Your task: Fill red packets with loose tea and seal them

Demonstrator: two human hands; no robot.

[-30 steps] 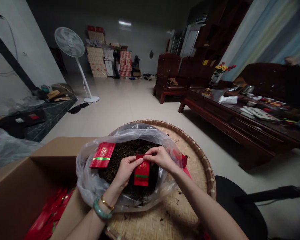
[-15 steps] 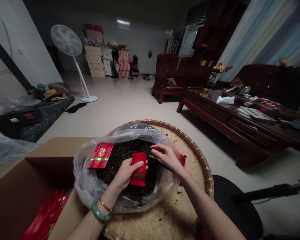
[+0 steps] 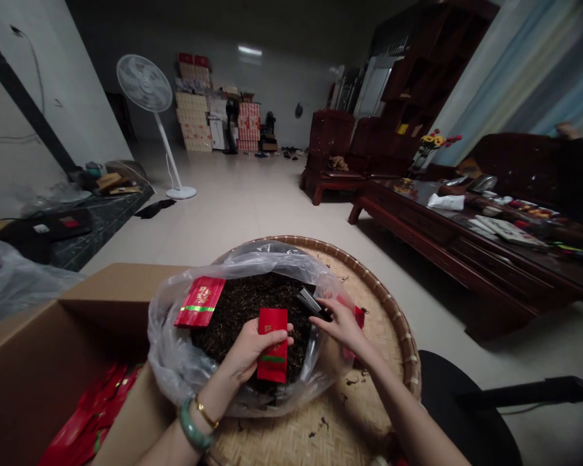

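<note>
My left hand (image 3: 255,349) is closed on a small red tea packet (image 3: 273,327) with gold print and a green band, thumb across its front. The packet is upright above the dark loose tea leaves (image 3: 245,298) in a clear plastic bag (image 3: 168,362). My right hand (image 3: 340,325), at the bag's right side, has its thumb and fingers around a black tool with a shiny, scoop-like end (image 3: 309,299); its full shape is partly hidden. A flat stack of red packets (image 3: 200,301) lies on the leaves at the left of the bag.
The bag sits on a round woven bamboo tray (image 3: 393,310) with scattered leaves. A cardboard box (image 3: 121,285) holding more red packets (image 3: 90,414) stands at left. A black round base (image 3: 461,401) is at right; a wooden table (image 3: 418,213) and a white fan (image 3: 146,84) stand farther off.
My right hand has moved slightly down and right, and the black tool has turned so its shiny end shows. The red packet in my left hand has dropped a little.
</note>
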